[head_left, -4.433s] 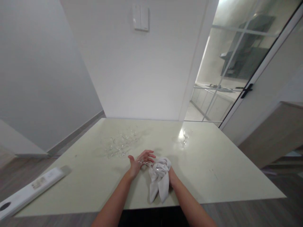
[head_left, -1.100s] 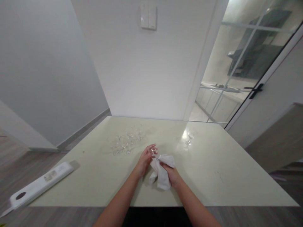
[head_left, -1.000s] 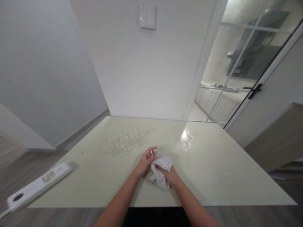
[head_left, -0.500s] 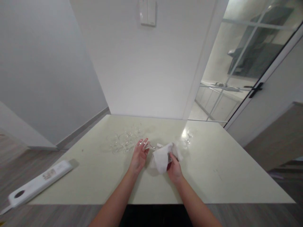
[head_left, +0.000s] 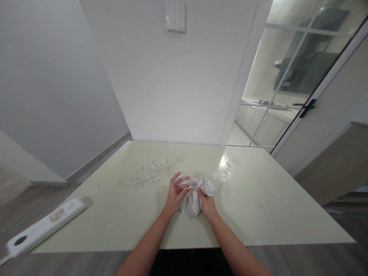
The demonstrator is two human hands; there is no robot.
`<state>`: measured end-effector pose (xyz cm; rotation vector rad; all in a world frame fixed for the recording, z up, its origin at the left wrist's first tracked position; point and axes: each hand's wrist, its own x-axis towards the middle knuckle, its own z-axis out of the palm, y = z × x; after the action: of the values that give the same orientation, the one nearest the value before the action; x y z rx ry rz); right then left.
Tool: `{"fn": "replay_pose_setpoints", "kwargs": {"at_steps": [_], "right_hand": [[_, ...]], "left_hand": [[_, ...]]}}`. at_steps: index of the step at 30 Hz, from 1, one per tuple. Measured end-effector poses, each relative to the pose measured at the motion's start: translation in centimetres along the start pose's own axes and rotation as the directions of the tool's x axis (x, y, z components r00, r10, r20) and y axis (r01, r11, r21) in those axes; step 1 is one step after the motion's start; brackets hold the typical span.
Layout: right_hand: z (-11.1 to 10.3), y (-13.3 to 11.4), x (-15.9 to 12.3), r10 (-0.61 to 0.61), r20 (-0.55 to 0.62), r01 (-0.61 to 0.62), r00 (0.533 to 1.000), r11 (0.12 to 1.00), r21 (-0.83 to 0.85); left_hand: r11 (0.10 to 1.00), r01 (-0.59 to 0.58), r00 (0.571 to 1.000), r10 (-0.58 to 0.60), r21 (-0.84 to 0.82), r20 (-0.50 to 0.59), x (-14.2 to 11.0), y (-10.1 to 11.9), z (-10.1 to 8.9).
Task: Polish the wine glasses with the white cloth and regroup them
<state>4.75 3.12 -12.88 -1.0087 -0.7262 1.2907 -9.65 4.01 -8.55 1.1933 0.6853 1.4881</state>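
My left hand (head_left: 173, 196) is wrapped round the bowl of a clear stemmed glass (head_left: 186, 184), which lies tilted over the table in front of me. In my right hand (head_left: 207, 204) is a white cloth (head_left: 206, 187), bunched up and pressed against the stem end of that glass. Part of the cloth hangs down between both hands. The foot of the glass is hidden by the cloth and fingers.
Several clear stemmed glasses (head_left: 151, 168) stand grouped on the pale table (head_left: 276, 207), left of my hands. One more glass (head_left: 229, 163) is at the back right. A white power strip (head_left: 47, 224) lies along the left edge. A wall (head_left: 172, 96) rises behind the table.
My hands have come closer together, and the left one has shifted slightly right. The cloth has gone from hanging spread out to bunched around the glass's stem end.
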Motion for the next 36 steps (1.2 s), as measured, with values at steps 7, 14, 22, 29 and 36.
{"fn": "replay_pose_setpoints", "kwargs": {"at_steps": [7,14,22,29,36], "right_hand": [[-0.1,-0.8,-1.0,-0.122,-0.048,0.110,0.991,0.972,-0.207],[0.2,-0.6,-1.3,-0.069,0.062,0.082,0.996,0.966,-0.245],[0.9,-1.7,-1.5,-0.123,0.275,0.219,0.954,0.910,-0.351],[1.3,-1.8,-1.6,-0.183,0.431,0.334,0.883,0.892,-0.304],[0.4,-2.5,-0.8,-0.053,0.394,0.182,0.917,0.937,-0.298]], "left_hand": [[0.994,-0.096,0.976,0.104,0.054,-0.194,0.2,0.9,-0.3],[0.996,-0.078,0.985,0.084,0.045,-0.148,0.0,0.5,-0.6],[0.966,-0.206,0.904,0.249,0.155,-0.347,0.7,2.7,1.2],[0.984,0.022,0.999,-0.029,0.176,0.038,5.1,2.8,9.2],[0.867,0.227,0.945,-0.305,0.443,0.115,8.6,-3.8,15.0]]}}
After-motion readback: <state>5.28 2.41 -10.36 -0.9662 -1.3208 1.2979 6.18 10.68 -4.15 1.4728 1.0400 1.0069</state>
